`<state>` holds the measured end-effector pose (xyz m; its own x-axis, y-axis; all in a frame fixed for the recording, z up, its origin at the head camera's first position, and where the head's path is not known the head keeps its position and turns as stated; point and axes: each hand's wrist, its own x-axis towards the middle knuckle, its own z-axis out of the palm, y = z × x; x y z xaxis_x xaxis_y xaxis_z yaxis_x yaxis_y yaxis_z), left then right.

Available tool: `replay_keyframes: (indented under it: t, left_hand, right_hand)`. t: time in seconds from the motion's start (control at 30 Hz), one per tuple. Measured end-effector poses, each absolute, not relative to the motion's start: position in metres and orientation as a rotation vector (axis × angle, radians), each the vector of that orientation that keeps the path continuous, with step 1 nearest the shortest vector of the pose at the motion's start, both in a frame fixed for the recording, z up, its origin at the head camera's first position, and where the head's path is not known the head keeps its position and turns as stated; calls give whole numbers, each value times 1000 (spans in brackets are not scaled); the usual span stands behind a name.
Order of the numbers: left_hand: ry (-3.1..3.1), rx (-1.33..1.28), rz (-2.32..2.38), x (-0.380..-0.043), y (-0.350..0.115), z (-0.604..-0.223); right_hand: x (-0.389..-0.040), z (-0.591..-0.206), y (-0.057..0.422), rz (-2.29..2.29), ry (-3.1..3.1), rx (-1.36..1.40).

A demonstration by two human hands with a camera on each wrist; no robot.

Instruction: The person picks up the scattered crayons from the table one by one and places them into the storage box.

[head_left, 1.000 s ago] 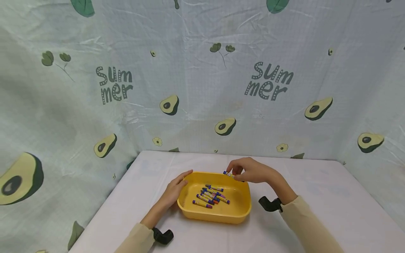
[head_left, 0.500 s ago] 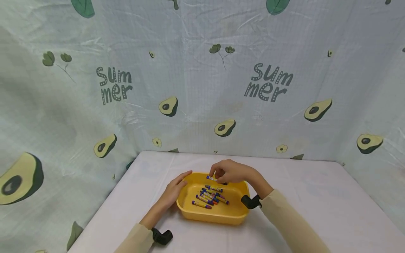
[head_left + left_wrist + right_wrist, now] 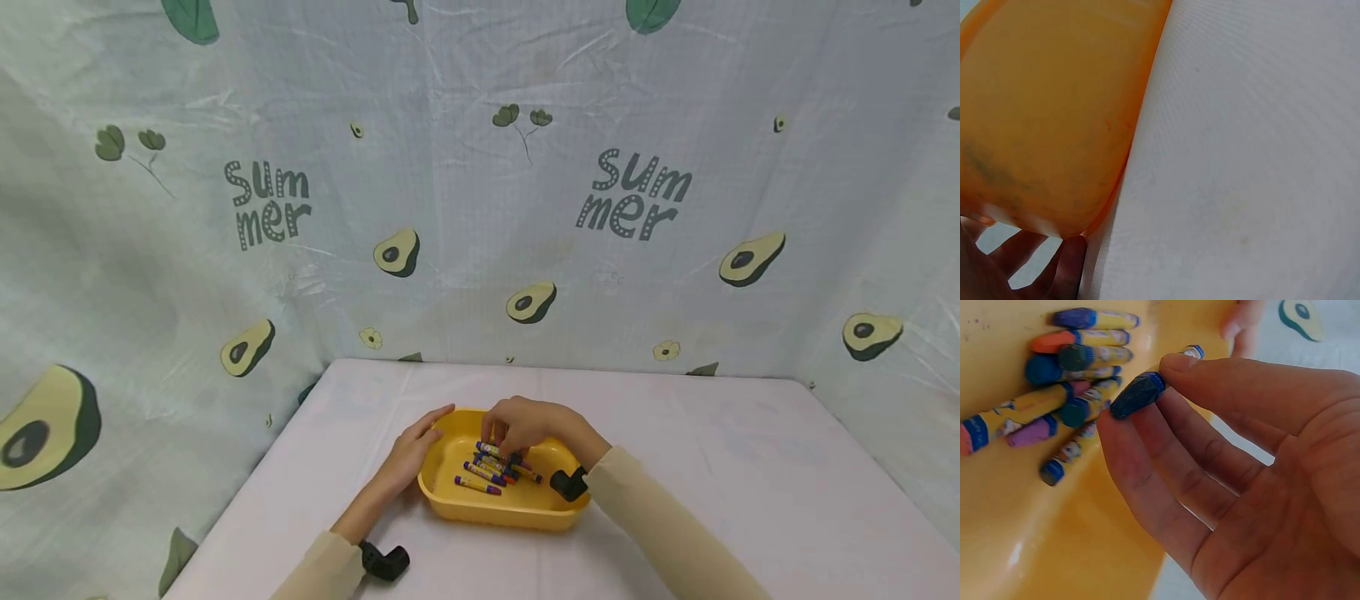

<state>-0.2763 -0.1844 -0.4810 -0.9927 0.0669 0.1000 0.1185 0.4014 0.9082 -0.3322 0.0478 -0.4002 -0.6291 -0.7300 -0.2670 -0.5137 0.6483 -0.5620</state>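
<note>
A yellow plastic tray (image 3: 510, 517) stands on the table with several yellow-wrapped crayons (image 3: 480, 485) lying in a loose heap inside. My left hand (image 3: 408, 454) holds its left side, thumb at the rim and fingers along the outer wall. In the left wrist view, fingertips (image 3: 1071, 259) touch that wall from below. Over the heap, my right hand (image 3: 528, 423) pinches one dark blue crayon (image 3: 1138, 397) between thumb and fingers. In the right wrist view its blue tip points toward the heap, where an orange crayon (image 3: 1054, 342) and a purple-pink one (image 3: 1032, 432) show.
The table (image 3: 675, 467) has a pale cloth cover, and a curtain (image 3: 465, 183) printed with avocados hangs behind and on both sides. A black wrist mount (image 3: 386, 562) sits at the left cuff, another black mount (image 3: 570, 483) at the right.
My right hand, with the crayon pinched in it, has moved left from the tray's back right rim and down over the heap. The left hand and the tray have stayed in place.
</note>
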Motion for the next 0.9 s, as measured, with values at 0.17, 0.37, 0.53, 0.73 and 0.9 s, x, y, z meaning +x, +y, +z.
replay_keyframes:
  t: [0.17, 0.37, 0.53, 0.73, 0.9]
  left_hand:
    - [-2584, -180, -1688, -276, -184, -483]
    - [-2570, -179, -1706, -276, -184, -482]
    - [-2589, -185, -1691, -277, -184, -482]
    - [-2581, -183, -1685, -278, -184, -482]
    - [-2579, -184, -1692, -277, -184, -483]
  right_hand:
    - [-335, -410, 44, -585, 2379, -950]
    - [-337, -416, 42, -594, 2375, -931]
    - [-337, -419, 41, -599, 2381, -905]
    - [-336, -419, 39, -588, 2392, -907]
    - [-338, -420, 38, -563, 2406, -912]
